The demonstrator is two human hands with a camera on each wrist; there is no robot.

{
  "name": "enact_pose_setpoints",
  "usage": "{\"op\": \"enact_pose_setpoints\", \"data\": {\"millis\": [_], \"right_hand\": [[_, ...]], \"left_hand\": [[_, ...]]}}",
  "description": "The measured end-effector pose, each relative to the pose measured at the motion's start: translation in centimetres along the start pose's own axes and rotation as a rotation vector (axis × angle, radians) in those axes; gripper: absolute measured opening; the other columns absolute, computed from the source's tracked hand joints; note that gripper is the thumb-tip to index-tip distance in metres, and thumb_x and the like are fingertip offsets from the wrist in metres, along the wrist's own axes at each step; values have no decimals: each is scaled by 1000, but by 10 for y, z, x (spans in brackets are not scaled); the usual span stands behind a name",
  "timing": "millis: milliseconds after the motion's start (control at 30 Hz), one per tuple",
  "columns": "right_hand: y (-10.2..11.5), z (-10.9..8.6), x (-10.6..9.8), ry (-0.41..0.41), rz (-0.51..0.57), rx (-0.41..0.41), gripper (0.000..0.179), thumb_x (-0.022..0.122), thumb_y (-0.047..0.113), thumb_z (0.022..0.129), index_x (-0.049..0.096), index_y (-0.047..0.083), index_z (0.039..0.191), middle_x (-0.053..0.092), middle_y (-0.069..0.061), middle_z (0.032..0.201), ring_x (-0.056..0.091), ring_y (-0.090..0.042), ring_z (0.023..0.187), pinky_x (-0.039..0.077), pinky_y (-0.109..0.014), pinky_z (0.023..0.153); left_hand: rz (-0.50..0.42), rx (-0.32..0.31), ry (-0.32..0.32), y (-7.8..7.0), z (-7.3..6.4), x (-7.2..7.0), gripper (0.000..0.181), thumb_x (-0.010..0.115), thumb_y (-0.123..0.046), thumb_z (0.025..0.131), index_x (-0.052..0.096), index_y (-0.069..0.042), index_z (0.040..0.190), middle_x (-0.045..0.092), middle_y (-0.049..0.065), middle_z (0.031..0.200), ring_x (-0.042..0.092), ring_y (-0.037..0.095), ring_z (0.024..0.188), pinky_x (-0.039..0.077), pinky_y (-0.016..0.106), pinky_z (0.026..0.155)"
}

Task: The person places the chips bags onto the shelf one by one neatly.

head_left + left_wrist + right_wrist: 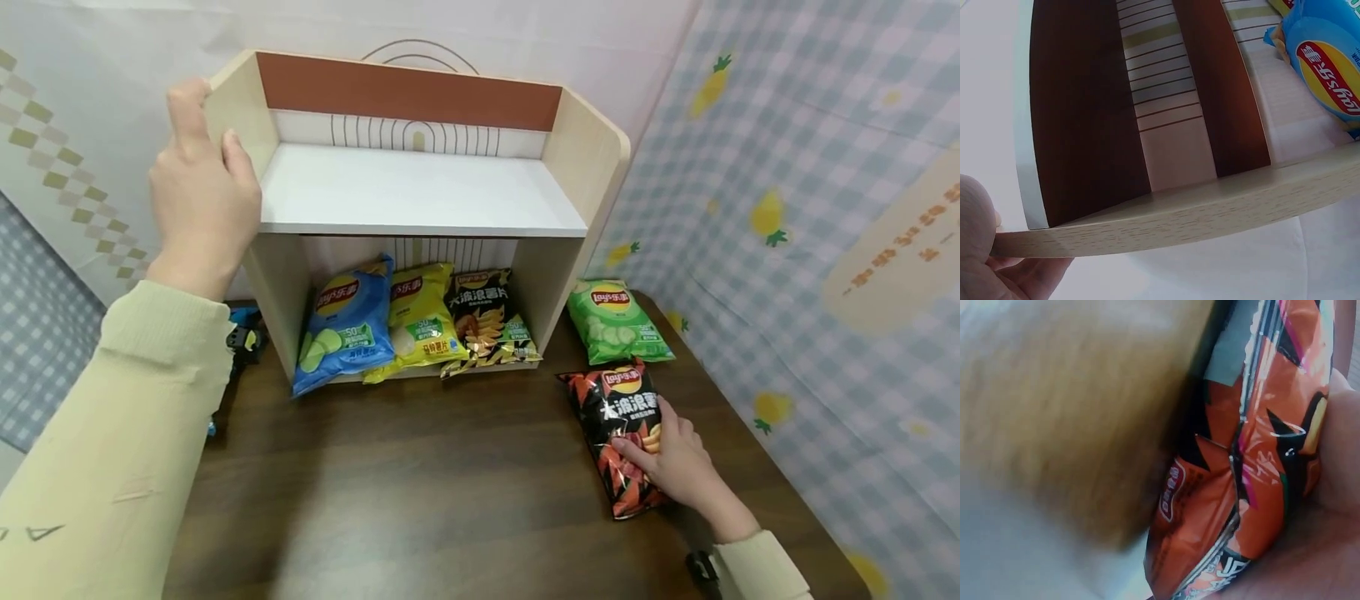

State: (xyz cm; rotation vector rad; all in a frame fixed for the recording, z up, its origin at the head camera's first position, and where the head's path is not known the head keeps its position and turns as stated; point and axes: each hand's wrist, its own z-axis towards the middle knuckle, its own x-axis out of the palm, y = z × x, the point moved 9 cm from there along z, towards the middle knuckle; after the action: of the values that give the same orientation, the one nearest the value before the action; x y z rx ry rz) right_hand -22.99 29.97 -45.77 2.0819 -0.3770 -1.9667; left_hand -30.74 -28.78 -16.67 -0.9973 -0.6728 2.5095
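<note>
In the head view my left hand (206, 192) holds the upper left side panel (238, 104) of a two-tier wooden shelf (420, 192). The left wrist view shows the thumb and fingers on either side of that panel (1179, 220). At the lower right, my right hand (681, 462) grips a black and red bag of chips (609, 404), thumb across its front. The bag is tilted, top to the upper left; whether it touches the table cannot be told. In the right wrist view, the bag's crinkled side and seam (1241, 469) fill the middle, with the palm alongside.
Blue (348, 321), yellow (420, 321) and black (483, 321) chip bags lean side by side in the lower compartment. A green chip bag (615, 325) lies right of the shelf on the brown table (420, 483). Left of the shelf is a dark and blue object (246, 337), partly hidden by the sleeve.
</note>
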Motion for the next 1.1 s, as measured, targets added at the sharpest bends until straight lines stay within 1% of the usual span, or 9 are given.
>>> {"op": "enact_pose_setpoints", "data": {"millis": [167,267,367,533,633,767,833,933,1100], "right_hand": [[0,1,-5,114,103,-13,104,50,64,91,2,-6,151,21,-44,142,24,-62,127,28,-71,95],[-8,-3,-10,192,175,10,96,43,61,96,-1,-4,152,15,-43,146,20,-61,130,26,-69,98],[-20,-5,-13,244,198,49,93,39,61,97,3,-5,152,16,-42,147,23,-59,130,30,-68,96],[-35,-4,-10,257,202,97,92,44,61,95,22,-12,145,37,-39,137,43,-52,121,41,-59,90],[-37,-2,-5,258,205,111,94,46,62,94,25,-17,141,42,-39,133,48,-48,118,44,-55,89],[-37,1,-1,295,199,138,102,46,63,93,18,-22,140,32,-45,137,44,-51,121,43,-56,90],[-38,1,1,317,232,162,102,48,63,92,17,-21,141,34,-43,136,47,-48,117,45,-53,88],[-41,2,3,362,282,179,103,50,61,93,12,-21,142,26,-44,140,42,-51,122,44,-54,89],[-39,4,7,427,348,181,100,53,58,92,13,-16,146,27,-40,144,37,-53,127,43,-56,91]], "left_hand": [[10,-9,31,0,1,2,44,26,-36,101,20,-23,142,54,36,117,55,58,92,42,63,75],[10,-8,41,0,0,4,44,26,-37,101,19,-24,143,53,34,121,56,58,94,44,63,75],[10,-6,33,0,1,3,44,26,-37,101,19,-24,143,53,33,124,56,58,96,43,63,76],[15,-2,18,0,1,-1,44,26,-36,101,20,-23,142,54,33,123,55,58,95,42,64,77],[21,-8,29,1,0,0,44,26,-37,101,19,-24,142,53,33,123,55,58,96,43,63,77],[27,-19,42,2,-1,0,44,25,-37,101,18,-24,143,53,32,125,55,57,98,44,63,77],[28,-18,41,2,-2,0,44,25,-37,101,19,-25,143,53,32,126,56,57,98,44,63,77],[23,-7,32,0,-1,-1,44,25,-36,101,19,-24,143,53,32,126,56,57,98,44,64,77],[29,-1,22,-3,-2,-3,43,26,-36,101,20,-24,143,54,33,124,56,57,99,44,64,77]]}}
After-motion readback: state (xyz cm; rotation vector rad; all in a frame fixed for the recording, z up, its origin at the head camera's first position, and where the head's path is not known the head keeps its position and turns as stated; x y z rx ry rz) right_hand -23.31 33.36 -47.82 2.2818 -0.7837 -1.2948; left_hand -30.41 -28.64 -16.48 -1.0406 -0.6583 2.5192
